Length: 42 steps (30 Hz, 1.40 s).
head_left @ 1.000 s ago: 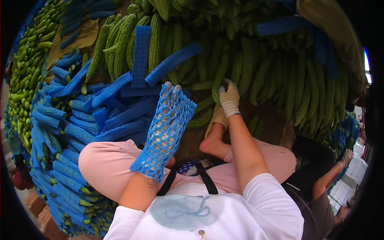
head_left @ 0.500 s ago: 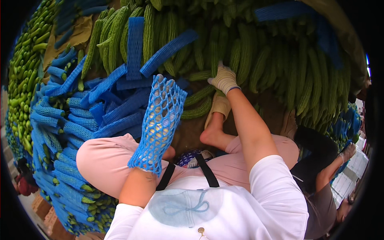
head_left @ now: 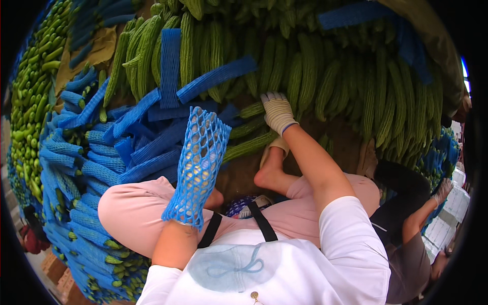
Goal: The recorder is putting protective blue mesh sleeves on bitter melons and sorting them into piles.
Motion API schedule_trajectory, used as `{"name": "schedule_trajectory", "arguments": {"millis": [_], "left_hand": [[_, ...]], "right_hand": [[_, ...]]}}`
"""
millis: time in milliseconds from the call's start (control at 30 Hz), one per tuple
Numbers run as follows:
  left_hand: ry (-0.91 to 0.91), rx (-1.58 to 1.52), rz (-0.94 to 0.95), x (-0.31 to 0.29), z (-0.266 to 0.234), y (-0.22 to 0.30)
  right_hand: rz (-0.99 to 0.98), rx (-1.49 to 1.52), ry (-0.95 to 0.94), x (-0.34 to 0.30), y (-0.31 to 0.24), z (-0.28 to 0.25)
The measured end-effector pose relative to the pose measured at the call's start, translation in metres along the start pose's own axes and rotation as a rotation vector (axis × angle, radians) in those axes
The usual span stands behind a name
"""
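My gloved left hand (head_left: 200, 152) is inside a wide-meshed blue foam net sleeve (head_left: 189, 190) that reaches down over the wrist. Its fingers are stretched out within the mesh, with the tips near the sleeve's upper opening. My right hand (head_left: 278, 113), in a striped cream knit glove, has its fingers curled over the right end of a green bitter melon (head_left: 251, 110). Another bitter melon (head_left: 249, 146) lies below it, close to my foot. The palm side of my right hand is hidden.
Many bitter melons (head_left: 307, 73) are heaped across the far side. Loose flat blue net sleeves (head_left: 170, 63) lie at left, beside a stack of netted melons (head_left: 94, 218). Smaller green vegetables (head_left: 30, 122) fill the far left. Another person's gloved hand (head_left: 442, 192) is at right.
My right hand has drawn slightly toward me and turned, its fingers now over the melon's end. The near melons sit a little lower in view. My left hand stays in the sleeve.
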<state>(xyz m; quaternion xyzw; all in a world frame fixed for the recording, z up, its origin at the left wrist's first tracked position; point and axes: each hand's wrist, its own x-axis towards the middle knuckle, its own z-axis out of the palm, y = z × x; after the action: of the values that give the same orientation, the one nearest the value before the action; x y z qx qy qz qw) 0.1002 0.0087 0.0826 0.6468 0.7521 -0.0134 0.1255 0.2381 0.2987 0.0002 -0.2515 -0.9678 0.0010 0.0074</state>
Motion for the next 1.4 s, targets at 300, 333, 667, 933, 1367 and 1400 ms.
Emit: {"name": "schedule_trajectory", "arguments": {"millis": [300, 333, 667, 933, 1367, 1400], "left_hand": [[0.108, -0.141, 0.011, 0.016, -0.021, 0.011], [0.116, -0.160, 0.013, 0.017, -0.023, 0.013], [0.259, -0.291, 0.037, 0.059, -0.048, 0.017], [0.382, -0.385, 0.049, 0.079, -0.081, 0.038], [0.336, -1.045, 0.068, 0.036, -0.066, 0.034], [0.311, -1.133, 0.056, 0.034, -0.060, 0.035]], "right_hand": [[-0.078, 0.482, -0.530, 0.025, -0.041, -0.066], [-0.074, 0.484, -0.534, 0.020, -0.040, -0.050], [1.455, 1.116, -0.260, 0.058, 0.022, 0.059], [0.962, 2.698, -0.016, 0.064, 0.045, -0.001], [0.542, 2.268, -0.168, -0.067, -0.120, -0.142], [0.478, 2.172, -0.293, -0.074, -0.122, -0.156]]}}
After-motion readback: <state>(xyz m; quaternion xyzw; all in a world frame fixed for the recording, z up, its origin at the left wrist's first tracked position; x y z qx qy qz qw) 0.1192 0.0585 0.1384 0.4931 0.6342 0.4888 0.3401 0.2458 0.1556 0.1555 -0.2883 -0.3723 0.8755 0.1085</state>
